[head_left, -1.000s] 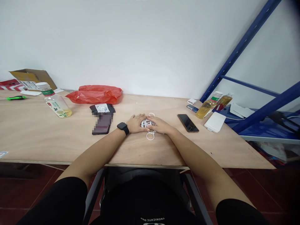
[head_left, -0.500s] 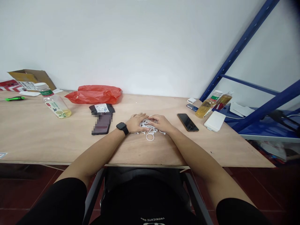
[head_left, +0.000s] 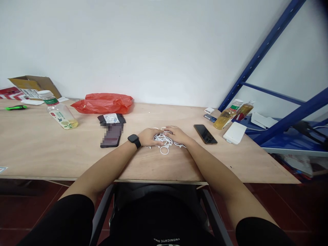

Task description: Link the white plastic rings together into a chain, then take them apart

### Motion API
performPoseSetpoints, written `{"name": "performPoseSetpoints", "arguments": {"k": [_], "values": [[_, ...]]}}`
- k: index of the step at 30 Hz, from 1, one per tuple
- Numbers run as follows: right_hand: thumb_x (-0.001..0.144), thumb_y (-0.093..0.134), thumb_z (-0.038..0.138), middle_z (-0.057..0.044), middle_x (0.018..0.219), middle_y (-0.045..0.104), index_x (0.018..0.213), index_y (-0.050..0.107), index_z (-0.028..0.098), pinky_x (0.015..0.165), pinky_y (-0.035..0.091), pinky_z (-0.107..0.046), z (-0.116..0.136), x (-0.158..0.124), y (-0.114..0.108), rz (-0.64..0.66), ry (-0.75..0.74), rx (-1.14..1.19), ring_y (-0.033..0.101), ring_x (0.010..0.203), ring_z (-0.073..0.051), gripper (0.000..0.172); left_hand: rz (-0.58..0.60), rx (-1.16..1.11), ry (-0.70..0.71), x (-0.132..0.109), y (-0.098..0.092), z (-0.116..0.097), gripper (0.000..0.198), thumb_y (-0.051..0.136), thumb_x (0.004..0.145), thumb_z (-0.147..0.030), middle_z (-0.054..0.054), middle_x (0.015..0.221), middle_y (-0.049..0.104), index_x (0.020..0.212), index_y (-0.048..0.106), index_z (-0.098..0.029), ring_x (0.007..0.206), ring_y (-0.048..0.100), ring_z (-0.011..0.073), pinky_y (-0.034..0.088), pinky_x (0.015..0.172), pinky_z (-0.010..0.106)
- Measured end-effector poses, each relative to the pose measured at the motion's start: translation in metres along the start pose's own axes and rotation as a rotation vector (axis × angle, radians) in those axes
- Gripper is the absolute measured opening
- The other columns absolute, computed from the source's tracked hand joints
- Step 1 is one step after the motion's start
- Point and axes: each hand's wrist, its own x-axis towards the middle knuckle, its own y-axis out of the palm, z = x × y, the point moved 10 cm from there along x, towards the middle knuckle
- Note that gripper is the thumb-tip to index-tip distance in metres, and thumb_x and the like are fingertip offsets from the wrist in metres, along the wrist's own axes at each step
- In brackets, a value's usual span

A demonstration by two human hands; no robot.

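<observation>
A loose pile of white plastic rings (head_left: 163,138), which look like curtain rings, lies on the wooden table in front of me. My left hand (head_left: 148,137) rests along the pile's left side, fingers stretched out and thumb apart. On the other side my right hand (head_left: 178,134) curves around the rings, its fingers apart too. Both hands touch the pile's edges and partly hide it; I see no ring gripped in either. One ring lies flat at the near edge, and a few poke out beneath each palm. A black watch (head_left: 133,138) is on my left wrist.
Left of my hands are a dark phone-like object (head_left: 112,135), a black packet (head_left: 111,118), a red plastic bag (head_left: 105,103) and a bottle (head_left: 61,114). To the right are a phone (head_left: 205,134), a white case (head_left: 235,132), another bottle (head_left: 225,117) and a blue rack (head_left: 269,37).
The fingers of both hands have drawn back slightly from over the rings, so more of the pile shows. Some rings have shifted, with more peeking out at the far side and by my right palm.
</observation>
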Motion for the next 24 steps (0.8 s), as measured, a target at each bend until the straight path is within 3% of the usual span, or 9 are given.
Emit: {"name": "performPoseSetpoints", "arguments": {"k": [5, 13, 18, 24], "values": [[0.089, 0.062, 0.036, -0.010, 0.109, 0.072, 0.107, 0.073, 0.019, 0.093, 0.047, -0.035, 0.011, 0.001, -0.005, -0.009, -0.040, 0.041, 0.064, 0.102, -0.022, 0.027, -0.014, -0.041, 0.003, -0.002, -0.006, -0.003, 0.067, 0.062, 0.081, -0.065, 0.011, 0.119, 0.070, 0.129, 0.062, -0.018, 0.103, 0.068, 0.0236, 0.049, 0.088, 0.030], [0.078, 0.075, 0.030, -0.005, 0.084, 0.069, 0.084, 0.074, 0.019, 0.080, 0.046, -0.031, 0.029, -0.001, -0.011, -0.017, -0.059, 0.071, 0.062, 0.085, -0.019, 0.013, -0.040, -0.065, 0.000, -0.002, -0.011, -0.007, 0.063, 0.061, 0.080, -0.067, 0.009, 0.105, 0.074, 0.117, 0.068, -0.018, 0.091, 0.069, 0.0219, 0.049, 0.080, 0.028], [0.079, 0.074, 0.029, -0.005, 0.082, 0.068, 0.082, 0.074, 0.018, 0.078, 0.045, -0.030, 0.032, -0.001, -0.011, -0.013, -0.066, 0.072, 0.061, 0.082, -0.018, 0.011, -0.094, -0.072, 0.031, -0.003, -0.015, -0.009, 0.062, 0.061, 0.079, -0.068, 0.009, 0.097, 0.074, 0.112, 0.069, -0.016, 0.084, 0.068, 0.0205, 0.049, 0.076, 0.029], [0.083, 0.065, 0.022, -0.006, 0.084, 0.070, 0.084, 0.076, 0.018, 0.079, 0.047, -0.029, 0.030, -0.001, -0.009, 0.006, -0.049, 0.080, 0.063, 0.083, -0.018, 0.011, -0.190, -0.027, 0.030, -0.003, -0.024, -0.004, 0.051, 0.050, 0.091, -0.059, 0.011, 0.106, 0.072, 0.107, 0.070, -0.016, 0.097, 0.066, 0.0226, 0.049, 0.087, 0.034]]}}
